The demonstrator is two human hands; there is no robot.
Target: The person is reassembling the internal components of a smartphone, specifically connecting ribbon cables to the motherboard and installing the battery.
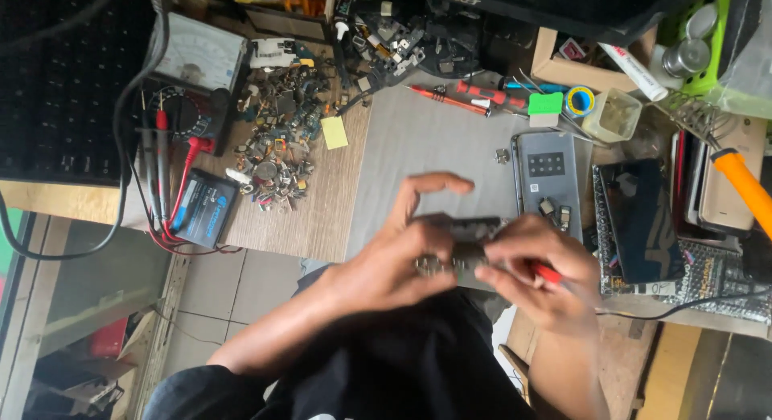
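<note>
Dark and blurred, a small circuit board (462,247) sits pinched between both hands above the desk edge. Left hand (398,255) curls around its near end, forefinger lifted. Right hand (535,271) closes on the far end, gripping a red-handled tool (549,273). A grey phone back (548,179) lies just beyond.

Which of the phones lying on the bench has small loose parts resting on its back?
The grey phone lying just beyond the hands, back up, with small metal parts on it. The dark phone beside it and the gold one farther right carry none.
</note>
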